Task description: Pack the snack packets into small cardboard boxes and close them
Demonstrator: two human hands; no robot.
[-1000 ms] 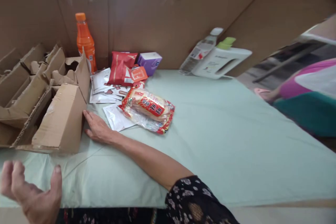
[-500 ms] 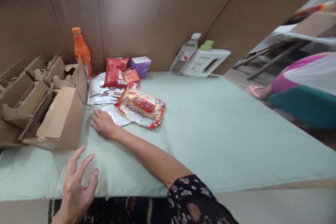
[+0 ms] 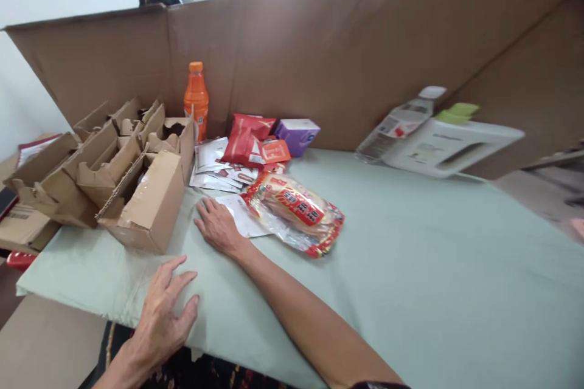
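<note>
My right hand point(image 3: 218, 226) lies palm down on the pale green cloth with its fingers stretched out, holding nothing visible. Its edge is beside a flat white packet point(image 3: 246, 219), partly covered by a clear and red bag of bread point(image 3: 298, 209). Lower and to the left, my left hand point(image 3: 168, 310) hovers by the table's front edge, fingers apart and nothing in them. Behind the right hand are several white sachets point(image 3: 212, 158), a red pouch point(image 3: 249, 138), an orange packet point(image 3: 276, 151) and a purple box point(image 3: 297, 136).
Several open cardboard boxes point(image 3: 152, 200) stand on the left, with an orange drink bottle point(image 3: 196, 100) behind them. A clear plastic bottle point(image 3: 399, 124) and a white jug with a green cap point(image 3: 451, 143) stand against the cardboard wall point(image 3: 319, 48) at the back right.
The view has swung left, so everything sits further right in the picture and more of the left table edge shows. Both hands keep nearly the same pose and place over the table.
</note>
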